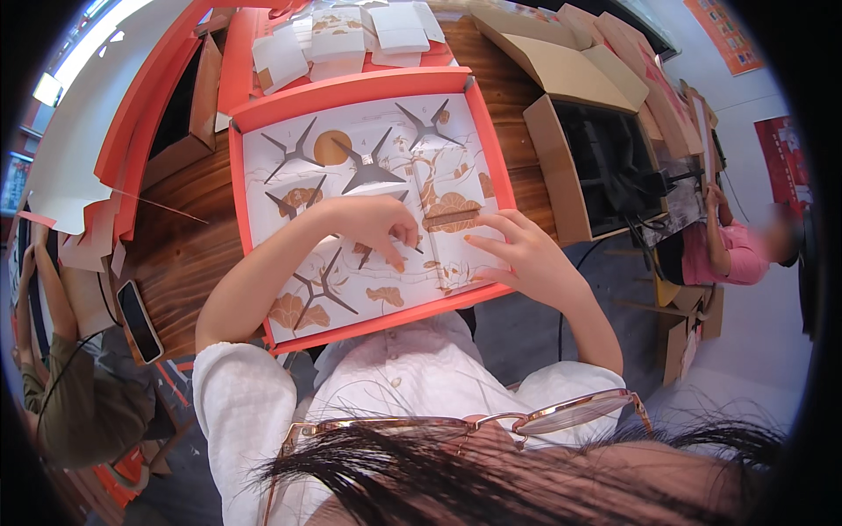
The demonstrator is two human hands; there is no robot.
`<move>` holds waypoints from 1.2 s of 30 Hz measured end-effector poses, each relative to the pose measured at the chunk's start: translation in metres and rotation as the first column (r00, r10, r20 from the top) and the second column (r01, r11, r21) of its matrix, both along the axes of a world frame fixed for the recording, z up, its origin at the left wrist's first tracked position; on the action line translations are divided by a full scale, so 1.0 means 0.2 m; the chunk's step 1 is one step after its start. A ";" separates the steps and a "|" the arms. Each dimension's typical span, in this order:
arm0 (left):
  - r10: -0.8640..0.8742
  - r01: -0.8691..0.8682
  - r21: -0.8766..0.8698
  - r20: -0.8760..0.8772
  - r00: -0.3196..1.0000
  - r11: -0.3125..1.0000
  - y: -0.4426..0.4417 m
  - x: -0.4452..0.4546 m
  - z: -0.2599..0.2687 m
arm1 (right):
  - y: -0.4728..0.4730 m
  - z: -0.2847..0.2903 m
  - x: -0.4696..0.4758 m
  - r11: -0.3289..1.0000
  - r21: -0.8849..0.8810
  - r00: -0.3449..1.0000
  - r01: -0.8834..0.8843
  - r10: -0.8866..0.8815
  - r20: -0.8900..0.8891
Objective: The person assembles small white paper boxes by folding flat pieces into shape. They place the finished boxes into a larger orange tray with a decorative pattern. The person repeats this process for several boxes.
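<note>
A coral-red box tray (241, 197) lies in front of me, lined with a white printed card insert (385, 322) bearing gold lotus drawings. Several dark star-shaped cut openings (318, 291) show in the insert. My left hand (375, 227) reaches over its middle, index finger pointing down near one opening, the other fingers loosely curled; I see nothing held. It partly hides the openings beneath. My right hand (526, 256) has spread fingers over the insert's right side, fingertips near a white-and-gold printed carton (450, 174). Whether they touch it is unclear.
Folded white cartons (339, 29) lie behind the tray on the wooden table (191, 243). An open cardboard box (559, 171) with black contents stands right. A smartphone (140, 322) lies left by the table edge. People sit or stand at both sides.
</note>
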State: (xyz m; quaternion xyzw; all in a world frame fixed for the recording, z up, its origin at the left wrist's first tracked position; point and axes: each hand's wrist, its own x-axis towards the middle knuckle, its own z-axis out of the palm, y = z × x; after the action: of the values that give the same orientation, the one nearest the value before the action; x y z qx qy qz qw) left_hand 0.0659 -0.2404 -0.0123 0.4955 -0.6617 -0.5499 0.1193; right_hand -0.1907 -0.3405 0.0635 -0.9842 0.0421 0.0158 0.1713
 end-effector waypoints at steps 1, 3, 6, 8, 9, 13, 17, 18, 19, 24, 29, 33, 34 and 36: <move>0.011 -0.011 0.008 -0.009 1.000 1.000 0.00 0.00 -0.02 | 0.00 0.01 0.00 0.999 0.024 1.000 0.025 -0.024 -0.018; 0.017 -0.017 0.012 0.007 1.000 1.000 0.00 -0.01 -0.05 | 0.01 -0.04 0.01 0.995 0.101 0.997 0.022 -0.014 -0.080; 0.012 -0.013 0.041 0.023 1.000 0.999 -0.01 -0.02 -0.05 | 0.01 -0.05 0.03 0.991 0.129 0.997 -0.015 0.024 -0.068; 0.005 -0.005 -0.013 0.017 1.000 1.000 0.00 -0.01 -0.06 | 0.00 -0.04 0.06 0.990 0.138 1.000 -0.019 0.021 -0.014; 0.004 -0.005 0.031 0.050 0.999 1.000 0.00 -0.01 -0.01 | 0.00 -0.05 0.09 0.997 0.080 0.997 0.005 -0.011 0.070; 0.078 -0.081 0.013 0.137 0.987 0.997 0.02 0.00 0.09 | -0.02 -0.15 0.19 0.993 -0.087 0.972 0.081 -0.060 0.225; 0.211 -0.186 -0.189 0.122 0.970 0.964 0.01 0.00 0.10 | -0.03 -0.22 0.21 0.981 -0.179 0.988 0.072 -0.045 0.151; 0.229 -0.201 -0.278 0.073 0.971 0.939 0.01 0.00 0.10 | -0.03 -0.21 0.21 0.982 -0.181 0.989 0.062 -0.036 0.146; 0.241 -0.216 -0.365 0.024 0.970 0.906 0.01 0.01 0.10 | -0.03 -0.21 0.21 0.982 -0.182 0.989 0.053 -0.027 0.142; 0.576 -0.433 -0.722 -0.060 0.816 0.539 -0.02 0.03 0.08 | -0.03 -0.19 0.24 0.982 -0.189 0.987 0.031 0.000 0.161; 0.573 -0.304 -0.824 0.030 0.819 0.479 -0.05 0.08 -0.05 | -0.08 -0.06 0.28 0.998 0.023 0.998 0.060 -0.060 -0.004; 0.550 -0.298 -0.815 0.030 0.835 0.497 -0.04 0.10 -0.07 | -0.16 0.01 0.45 0.967 0.223 0.985 0.126 -0.148 0.085; 0.542 -0.319 -0.808 0.000 0.841 0.496 -0.05 0.10 -0.06 | -0.22 -0.02 0.51 0.984 0.152 0.976 0.089 -0.117 0.186; 0.568 -0.376 -0.788 -0.041 0.822 0.487 -0.06 0.11 -0.04 | -0.29 -0.04 0.62 0.997 0.066 0.940 0.042 -0.062 0.337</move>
State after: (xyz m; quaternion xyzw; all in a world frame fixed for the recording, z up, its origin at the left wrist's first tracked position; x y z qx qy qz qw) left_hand 0.0885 -0.2527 -0.0209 0.6176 -0.6759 -0.1004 0.3894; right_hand -0.0660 -0.3981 0.0551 -0.9654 0.0377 -0.1568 0.2048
